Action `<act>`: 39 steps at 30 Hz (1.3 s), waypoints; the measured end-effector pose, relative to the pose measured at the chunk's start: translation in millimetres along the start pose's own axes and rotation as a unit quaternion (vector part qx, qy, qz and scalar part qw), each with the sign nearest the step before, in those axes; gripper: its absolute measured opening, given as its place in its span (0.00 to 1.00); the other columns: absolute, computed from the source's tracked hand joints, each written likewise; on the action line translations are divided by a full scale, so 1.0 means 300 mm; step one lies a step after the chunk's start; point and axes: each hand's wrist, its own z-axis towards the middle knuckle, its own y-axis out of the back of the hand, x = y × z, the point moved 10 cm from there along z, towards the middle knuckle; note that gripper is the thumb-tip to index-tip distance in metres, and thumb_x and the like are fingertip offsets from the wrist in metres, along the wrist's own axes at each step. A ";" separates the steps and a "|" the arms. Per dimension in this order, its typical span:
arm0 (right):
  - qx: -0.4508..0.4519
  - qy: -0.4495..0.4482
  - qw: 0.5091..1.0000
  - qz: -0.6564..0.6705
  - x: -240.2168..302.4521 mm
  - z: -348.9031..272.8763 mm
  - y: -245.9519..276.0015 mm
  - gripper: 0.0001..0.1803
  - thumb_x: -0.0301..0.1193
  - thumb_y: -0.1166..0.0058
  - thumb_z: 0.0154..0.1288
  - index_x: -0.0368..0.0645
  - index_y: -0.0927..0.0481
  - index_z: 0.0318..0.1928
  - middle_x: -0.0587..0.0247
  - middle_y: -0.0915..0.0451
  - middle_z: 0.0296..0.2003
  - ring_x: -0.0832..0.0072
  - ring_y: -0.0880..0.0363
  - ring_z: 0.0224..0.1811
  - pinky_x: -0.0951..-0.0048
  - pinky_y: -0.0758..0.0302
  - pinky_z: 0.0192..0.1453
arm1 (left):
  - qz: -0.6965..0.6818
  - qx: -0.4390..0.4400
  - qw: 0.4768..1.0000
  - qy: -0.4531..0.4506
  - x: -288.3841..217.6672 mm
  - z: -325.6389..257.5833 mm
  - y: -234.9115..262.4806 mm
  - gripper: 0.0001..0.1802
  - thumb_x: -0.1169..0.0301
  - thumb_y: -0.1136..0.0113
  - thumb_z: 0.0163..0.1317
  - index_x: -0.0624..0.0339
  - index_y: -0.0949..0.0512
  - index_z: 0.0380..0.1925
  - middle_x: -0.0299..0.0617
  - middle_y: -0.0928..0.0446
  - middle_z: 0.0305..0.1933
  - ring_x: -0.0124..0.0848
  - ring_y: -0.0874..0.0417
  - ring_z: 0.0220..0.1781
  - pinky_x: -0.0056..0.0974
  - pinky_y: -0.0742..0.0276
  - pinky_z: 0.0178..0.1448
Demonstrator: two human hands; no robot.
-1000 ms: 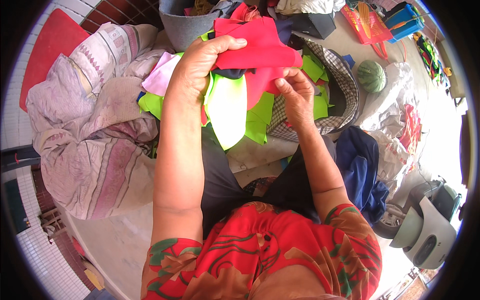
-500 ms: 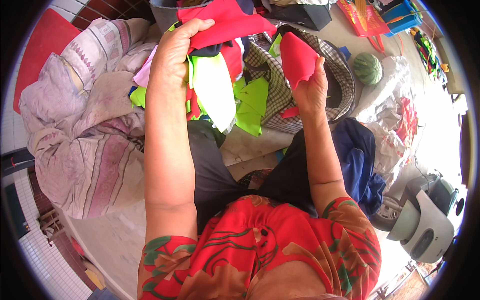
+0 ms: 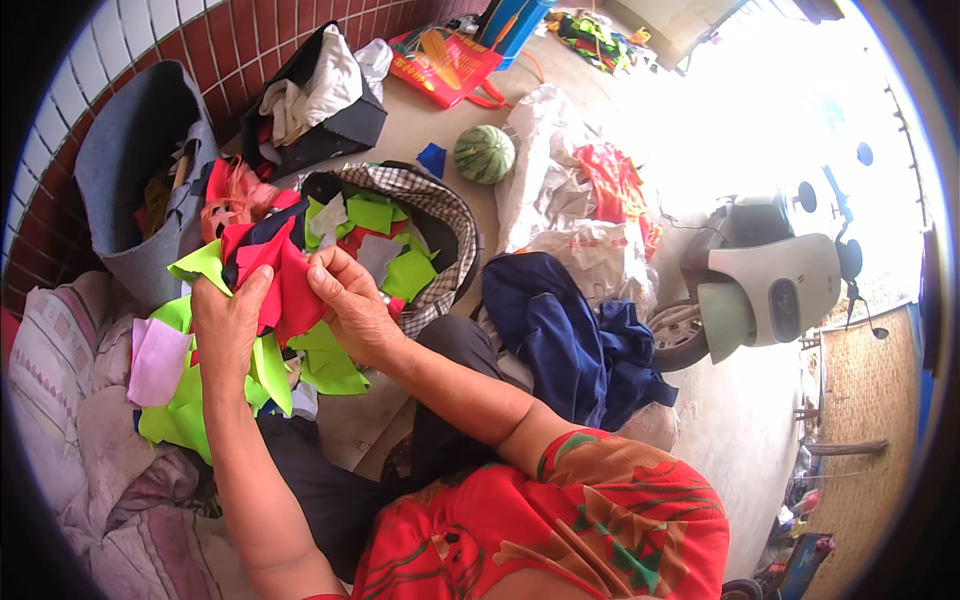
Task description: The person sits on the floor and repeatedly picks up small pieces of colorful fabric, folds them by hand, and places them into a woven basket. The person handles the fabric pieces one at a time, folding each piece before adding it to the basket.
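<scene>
My left hand (image 3: 228, 318) is closed on red fabric scraps (image 3: 285, 290), its thumb pressed on top of the pieces. My right hand (image 3: 352, 305) pinches the right edge of the same red cloth between thumb and fingers. Dark navy cloth shows among the red layers. Lime-green scraps (image 3: 330, 362) lie below and around both hands, and a lilac scrap (image 3: 158, 362) sits left of my left wrist. Just beyond my right hand stands an open checkered bag (image 3: 458, 225) with green, red and grey scraps inside.
At the far left stand a grey-blue felt bin (image 3: 130, 200) and a black box (image 3: 345, 130) holding pale cloth. A watermelon (image 3: 484, 154) lies past the bag. White plastic sacking (image 3: 540, 180), navy cloth (image 3: 560, 340) and a scooter (image 3: 760, 280) are on the right.
The view has swung to the right. My right hand has moved left from above the checkered bag to beside my left hand, and both are now on red cloth together.
</scene>
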 end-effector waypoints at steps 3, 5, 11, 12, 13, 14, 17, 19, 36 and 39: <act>-0.004 0.013 0.999 -0.046 0.040 -0.023 0.012 0.08 0.36 0.49 0.68 0.47 0.30 0.35 0.82 0.35 0.29 0.92 0.41 0.30 0.88 0.43 0.34 | -0.084 0.046 0.995 0.008 -0.053 -0.023 -0.055 0.15 0.69 0.38 0.55 0.69 0.22 0.40 0.41 0.20 0.36 0.27 0.22 0.36 0.35 0.26 0.44; -0.005 0.016 0.997 -0.077 0.044 -0.046 -0.007 0.08 0.37 0.49 0.68 0.47 0.30 0.36 0.81 0.34 0.30 0.92 0.39 0.31 0.86 0.40 0.35 | -0.077 0.117 0.990 -0.002 -0.097 -0.053 -0.087 0.21 0.66 0.30 0.50 0.67 0.22 0.40 0.38 0.20 0.38 0.26 0.22 0.38 0.32 0.26 0.46; 0.064 -0.056 0.995 -0.054 0.029 -0.109 -0.051 0.11 0.40 0.55 0.71 0.47 0.30 0.44 0.74 0.28 0.40 0.84 0.29 0.45 0.76 0.31 0.51 | 0.034 0.183 0.983 0.008 -0.051 -0.085 -0.110 0.28 0.73 0.25 0.38 0.65 0.24 0.43 0.38 0.20 0.39 0.27 0.22 0.38 0.32 0.25 0.46; 0.076 -0.063 0.994 -0.057 0.028 -0.117 -0.063 0.12 0.41 0.56 0.71 0.47 0.29 0.45 0.73 0.28 0.42 0.83 0.30 0.48 0.74 0.32 0.53 | 0.058 0.176 0.983 0.012 -0.039 -0.080 -0.103 0.24 0.77 0.29 0.39 0.64 0.23 0.41 0.38 0.20 0.38 0.27 0.21 0.36 0.32 0.24 0.44; 0.088 -0.069 0.992 -0.059 0.031 -0.130 -0.071 0.13 0.42 0.57 0.71 0.47 0.29 0.46 0.72 0.28 0.44 0.82 0.30 0.50 0.73 0.32 0.55 | 0.022 0.177 0.984 -0.002 -0.059 -0.090 -0.107 0.23 0.78 0.31 0.40 0.65 0.23 0.41 0.38 0.20 0.38 0.26 0.21 0.36 0.32 0.24 0.44; 0.098 -0.075 0.986 -0.109 0.041 -0.152 -0.072 0.18 0.44 0.58 0.71 0.47 0.30 0.51 0.69 0.29 0.51 0.79 0.33 0.56 0.69 0.35 0.60 | 0.000 0.177 0.984 0.002 -0.070 -0.094 -0.106 0.22 0.78 0.32 0.40 0.65 0.23 0.41 0.38 0.20 0.37 0.26 0.21 0.36 0.32 0.24 0.44; 0.104 -0.036 0.953 -0.283 0.134 -0.206 -0.052 0.23 0.46 0.56 0.70 0.43 0.32 0.56 0.66 0.30 0.52 0.76 0.33 0.56 0.69 0.36 0.60 | 0.055 0.109 0.992 -0.031 -0.027 -0.071 -0.036 0.19 0.78 0.35 0.41 0.67 0.24 0.38 0.38 0.21 0.35 0.26 0.22 0.32 0.33 0.25 0.41; 0.069 -0.016 0.907 -0.416 0.199 -0.236 0.037 0.22 0.44 0.53 0.68 0.42 0.29 0.53 0.65 0.27 0.47 0.76 0.30 0.50 0.72 0.33 0.54 | 0.107 0.088 0.990 -0.019 0.014 -0.046 0.023 0.18 0.75 0.34 0.39 0.68 0.24 0.34 0.40 0.22 0.32 0.27 0.24 0.31 0.35 0.26 0.38; -0.080 -0.059 0.604 -0.791 0.233 -0.573 0.558 0.31 0.46 0.44 0.57 0.61 0.36 0.61 0.49 0.44 0.64 0.48 0.45 0.67 0.51 0.40 0.65 | 0.525 -0.169 0.799 0.239 0.266 -0.050 0.674 0.24 0.67 0.46 0.52 0.56 0.31 0.51 0.47 0.27 0.54 0.49 0.26 0.55 0.56 0.29 0.52; -0.085 -0.073 0.594 -0.797 0.242 -0.588 0.569 0.31 0.46 0.45 0.57 0.60 0.36 0.61 0.50 0.43 0.64 0.48 0.45 0.66 0.52 0.40 0.65 | 0.593 -0.251 0.742 0.190 0.130 -0.095 0.651 0.24 0.63 0.45 0.53 0.55 0.30 0.51 0.44 0.28 0.55 0.46 0.27 0.56 0.57 0.29 0.52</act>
